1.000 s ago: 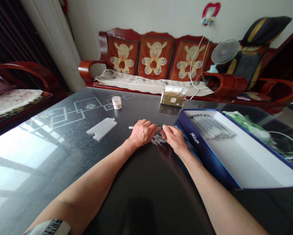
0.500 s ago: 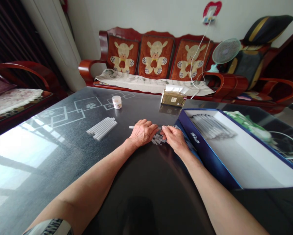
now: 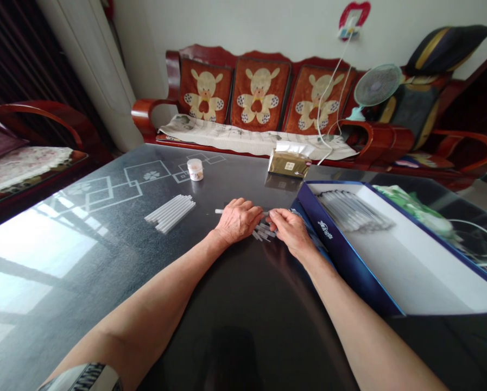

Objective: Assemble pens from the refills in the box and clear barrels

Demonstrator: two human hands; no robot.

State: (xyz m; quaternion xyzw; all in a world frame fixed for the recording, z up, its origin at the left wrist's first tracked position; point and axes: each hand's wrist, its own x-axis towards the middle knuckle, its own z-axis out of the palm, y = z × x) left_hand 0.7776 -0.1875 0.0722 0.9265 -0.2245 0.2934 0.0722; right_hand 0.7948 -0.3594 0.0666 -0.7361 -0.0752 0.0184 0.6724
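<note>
My left hand (image 3: pixel 240 220) is closed over a thin white tube (image 3: pixel 219 211), whose end pokes out to the left of my knuckles. My right hand (image 3: pixel 288 228) pinches at the right end of the same tube, fingertips close to those of the left; the tube's middle is hidden. Just below, between both hands, lie several short cut pieces (image 3: pixel 263 233) of similar tube. A row of longer white tubes (image 3: pixel 170 213) rests side by side on the table to the left.
On the dark table (image 3: pixel 227 282) stand a small white tub (image 3: pixel 195 170) and a tissue pack (image 3: pixel 289 163). A blue box (image 3: pixel 349 274) at the right holds a bundle of grey tubes (image 3: pixel 351 210). Behind it lies green-and-white cloth (image 3: pixel 414 209). A wooden sofa (image 3: pixel 149 117) is beyond.
</note>
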